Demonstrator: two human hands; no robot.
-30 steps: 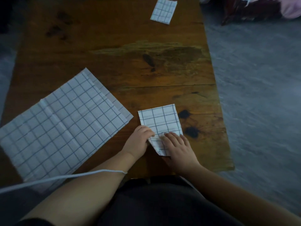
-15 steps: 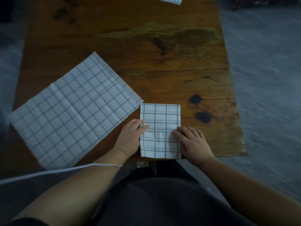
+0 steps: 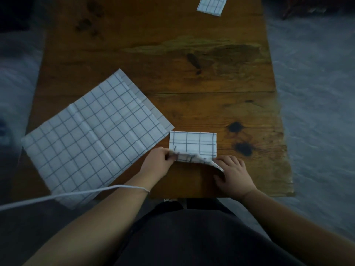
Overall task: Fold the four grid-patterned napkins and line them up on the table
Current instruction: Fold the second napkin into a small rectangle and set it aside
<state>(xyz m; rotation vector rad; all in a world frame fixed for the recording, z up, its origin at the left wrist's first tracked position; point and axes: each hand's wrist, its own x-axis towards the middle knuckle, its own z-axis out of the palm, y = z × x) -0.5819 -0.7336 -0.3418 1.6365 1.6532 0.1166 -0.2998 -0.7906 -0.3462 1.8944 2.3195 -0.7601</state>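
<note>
Head view, nearest first: a white cord (image 3: 57, 197) runs across the left forearm, and both hands work at the near edge of the tabletop (image 3: 192, 64), right of its middle. The left hand (image 3: 160, 162) pinches the near left corner of the half-folded napkin (image 3: 193, 144), and the right hand (image 3: 233, 174) pinches its near right corner. Between them the near edge is raised off the wood and looks rumpled, while the far part lies flat. The hands are apart, one at each corner.

Just beside it to the left, an open napkin (image 3: 92, 139) lies flat and skewed, reaching past the near left corner of the tabletop. A strip of a second sheet shows under its far right side. Well beyond, a folded napkin (image 3: 212, 4) sits at the far edge, partly cut off by the frame.

The cloth looks light, thin and limp. It sags wherever it is not held, so it is probably best taken by two corners of one edge and carried over taut. The layers may slip against each other, so the crease probably wants pressing down flat.
</note>
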